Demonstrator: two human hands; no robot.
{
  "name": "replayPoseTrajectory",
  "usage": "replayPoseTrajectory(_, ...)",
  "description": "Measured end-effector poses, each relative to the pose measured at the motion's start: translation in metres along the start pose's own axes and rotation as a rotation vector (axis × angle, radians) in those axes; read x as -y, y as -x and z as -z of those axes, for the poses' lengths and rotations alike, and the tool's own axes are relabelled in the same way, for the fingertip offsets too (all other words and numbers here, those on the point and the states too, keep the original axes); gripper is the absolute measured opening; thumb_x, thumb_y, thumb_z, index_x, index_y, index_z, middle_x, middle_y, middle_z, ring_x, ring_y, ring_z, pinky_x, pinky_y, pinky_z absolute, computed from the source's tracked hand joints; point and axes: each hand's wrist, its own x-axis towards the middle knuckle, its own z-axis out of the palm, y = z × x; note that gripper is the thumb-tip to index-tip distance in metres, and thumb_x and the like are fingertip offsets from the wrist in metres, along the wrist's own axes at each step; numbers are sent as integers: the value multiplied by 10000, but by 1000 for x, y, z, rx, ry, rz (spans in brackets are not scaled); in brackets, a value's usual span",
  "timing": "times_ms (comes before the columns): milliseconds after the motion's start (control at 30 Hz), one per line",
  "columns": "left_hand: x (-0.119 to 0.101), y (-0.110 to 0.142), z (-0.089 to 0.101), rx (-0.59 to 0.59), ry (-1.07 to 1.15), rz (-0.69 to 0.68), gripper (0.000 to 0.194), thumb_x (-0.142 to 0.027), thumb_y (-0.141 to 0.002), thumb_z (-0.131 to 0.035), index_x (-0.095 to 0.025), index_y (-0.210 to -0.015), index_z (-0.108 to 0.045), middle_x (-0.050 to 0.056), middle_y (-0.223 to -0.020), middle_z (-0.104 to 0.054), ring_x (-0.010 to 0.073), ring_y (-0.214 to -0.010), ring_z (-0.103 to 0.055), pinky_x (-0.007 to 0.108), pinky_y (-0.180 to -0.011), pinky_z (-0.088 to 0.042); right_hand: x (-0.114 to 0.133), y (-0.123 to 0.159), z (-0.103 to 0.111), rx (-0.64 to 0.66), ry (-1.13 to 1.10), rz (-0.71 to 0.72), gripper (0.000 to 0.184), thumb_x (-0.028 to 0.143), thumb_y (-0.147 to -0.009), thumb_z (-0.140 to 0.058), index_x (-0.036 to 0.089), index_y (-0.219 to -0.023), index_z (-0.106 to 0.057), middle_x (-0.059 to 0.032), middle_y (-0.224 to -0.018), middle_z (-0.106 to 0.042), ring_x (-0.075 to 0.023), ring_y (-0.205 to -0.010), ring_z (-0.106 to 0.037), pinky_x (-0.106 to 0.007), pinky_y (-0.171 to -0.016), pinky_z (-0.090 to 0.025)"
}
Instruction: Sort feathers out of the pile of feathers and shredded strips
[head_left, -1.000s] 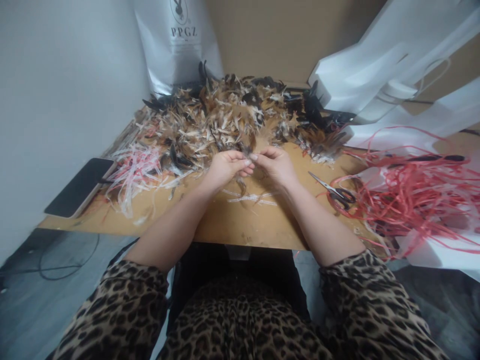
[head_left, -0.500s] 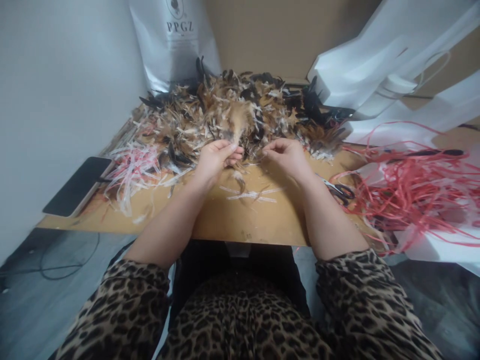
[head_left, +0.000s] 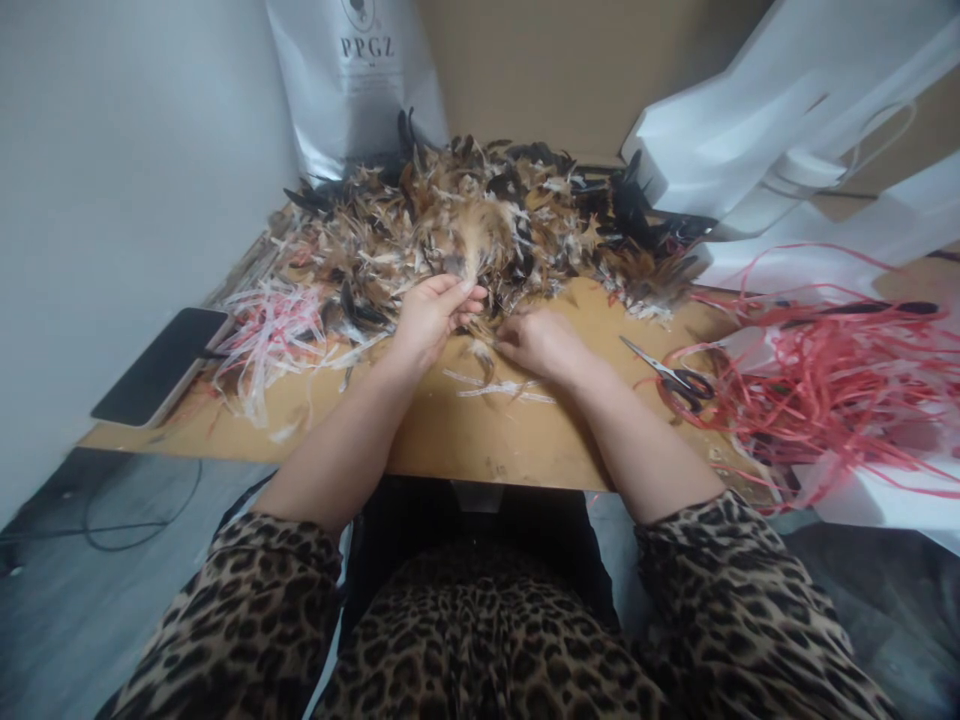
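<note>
Between the thumb and fingers of my left hand [head_left: 437,315] is a small bunch of tan feathers [head_left: 472,235], pinched at its pale quill end and fanned upward. My right hand [head_left: 541,342] is low over the table, just right of my left hand. Its fingers are curled down at the near edge of the feather pile [head_left: 555,205], and their tips are hidden, so what they hold cannot be made out. Behind both hands spreads this pile of brown, black and white feathers. Thin white strips [head_left: 502,386] lie crossed on the table below my hands.
Scissors [head_left: 675,378] lie right of my right forearm, beside a tangle of red plastic strips [head_left: 840,385]. At left are a phone [head_left: 161,368] and a heap of pink-and-white strips [head_left: 274,335]. A silver bag [head_left: 360,100] stands behind on the wooden table [head_left: 465,445].
My right hand has moved left and down, close to my left hand, its fingers now curled toward the table. The left hand keeps its pinch on the feathers. More of the scissors shows.
</note>
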Motion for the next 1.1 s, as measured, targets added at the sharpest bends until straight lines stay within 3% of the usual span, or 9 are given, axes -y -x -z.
replayPoseTrajectory(133, 1, 0, 0, -5, 14, 4, 173, -232, -744, -749, -128, -748, -610, 27, -751, -719, 40, -557, -611, 127, -498, -425, 8, -1, -1, -1, 117, -8, 262, 245, -869, -487, 138, -870, -726, -163, -944, -713, -238, -830, -635, -315, -658, -391)
replayPoseTrajectory(233, 1, 0, 0, 5, 24, -9, 164, -224, -749, -744, -127, -752, -611, 25, -748, -718, 39, -557, -612, 124, -492, -424, 5, -2, -3, -49, -4, -68, 223, 210, -835, -511, 134, -817, -719, -151, -847, -724, -223, -743, -634, -318, -653, -399)
replayPoseTrajectory(300, 0, 0, 1, 12, 28, -14, 155, -218, -754, -738, -129, -752, -611, 22, -750, -719, 36, -558, -613, 120, -492, -426, 0, -3, -4, -115, -246, -129, 146, 209, -784, -567, 150, -747, -696, -96, -731, -710, -182, -649, -607, -297, -622, -405)
replayPoseTrajectory(400, 0, 0, 1, 8, 39, 7, 150, -209, -761, -732, -129, -742, -607, 23, -754, -722, 34, -551, -614, 117, -489, -427, -9, -4, -6, -180, -793, -269, 71, 229, -718, -637, 166, -686, -631, -30, -622, -673, -119, -516, -545, -244, -517, -395)
replayPoseTrajectory(467, 0, 0, 0, 20, 54, 26, 139, -194, -768, -724, -125, -739, -606, 28, -750, -721, 38, -550, -620, 117, -481, -427, -14, -6, -6, -169, -1099, -367, 109, 255, -684, -680, 168, -690, -614, -21, -624, -677, -96, -471, -522, -218, -455, -372)
replayPoseTrajectory(533, 0, 1, -1, 37, 58, 57, 126, -178, -773, -717, -121, -743, -608, 34, -752, -722, 45, -558, -632, 117, -481, -434, -17, -7, -5, -159, -1261, -421, 168, 281, -638, -729, 162, -683, -619, -18, -631, -677, -77, -457, -505, -199, -422, -345)
replayPoseTrajectory(700, 3, 4, -2, 67, 42, 142, 115, -159, -775, -714, -112, -762, -611, 57, -783, -729, 52, -574, -647, 118, -493, -451, -17, -9, 0, -222, -1487, -456, 312, 329, -498, -833, 159, -664, -630, 21, -567, -623, -54, -447, -458, -182, -402, -306)
replayPoseTrajectory(867, 4, 5, -4, 91, 87, 182, 80, -117, -792, -684, -102, -761, -612, 61, -774, -725, 52, -577, -647, 112, -492, -454, -10, -10, 2, -244, -1689, -446, 370, 323, -446, -862, 162, -661, -608, 43, -563, -589, -46, -462, -447, -182, -427, -312)
replayPoseTrajectory(1100, 5, 5, -9, 74, 175, 283, 85, -76, -815, -650, -96, -746, -604, 30, -677, -682, 38, -545, -634, 96, -508, -461, 6, -13, -8, -357, -1602, -371, 340, 381, -513, -833, 180, -684, -619, 53, -562, -570, -56, -501, -439, -202, -489, -349)
